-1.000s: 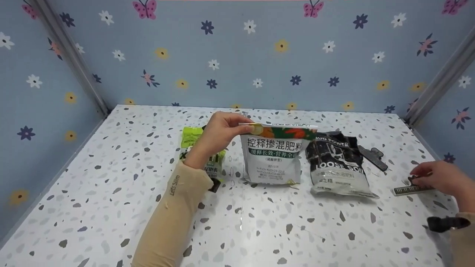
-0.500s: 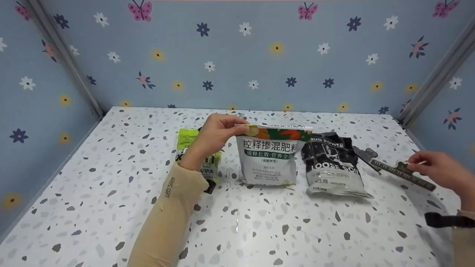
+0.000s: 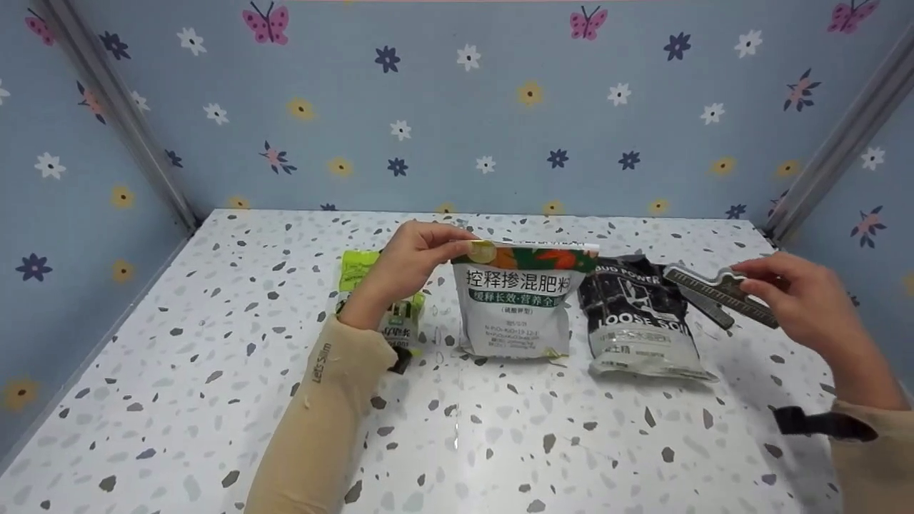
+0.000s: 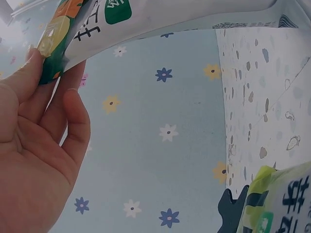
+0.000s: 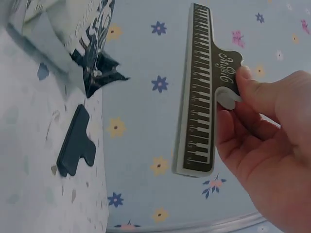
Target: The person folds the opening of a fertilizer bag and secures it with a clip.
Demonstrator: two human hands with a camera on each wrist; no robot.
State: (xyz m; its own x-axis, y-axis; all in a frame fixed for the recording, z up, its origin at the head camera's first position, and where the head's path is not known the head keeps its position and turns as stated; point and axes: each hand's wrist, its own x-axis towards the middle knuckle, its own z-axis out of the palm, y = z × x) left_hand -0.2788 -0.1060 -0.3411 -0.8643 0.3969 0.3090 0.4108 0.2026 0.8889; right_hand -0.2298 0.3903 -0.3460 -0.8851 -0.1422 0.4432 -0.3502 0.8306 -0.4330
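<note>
My left hand (image 3: pixel 403 268) pinches the top left corner of a white fertilizer bag (image 3: pixel 518 314) between thumb and fingers. The bag stands upright on the table, its orange and green top edge pulled straight. In the left wrist view that corner lies between the thumb and fingers. My right hand (image 3: pixel 807 300) is raised at the right, gripping a long bag clip (image 5: pixel 198 97) with a piano-key pattern by its handle. Nothing lies between the clip's jaws in the right wrist view. In the head view this clip partly covers a dark clip (image 3: pixel 707 308) on the table.
A black and white "Loose Soil" bag (image 3: pixel 639 314) lies right of the fertilizer bag. At the left a green bag (image 3: pixel 355 268) is partly hidden by my left arm, with a dark clip (image 4: pixel 232 208) at its top. Patterned walls (image 3: pixel 457 107) enclose the speckled table (image 3: pixel 500 435).
My right hand has lifted the piano-key clip off the table and carried it up and leftward, toward the soil bag. The left hand keeps its pinch on the fertilizer bag.
</note>
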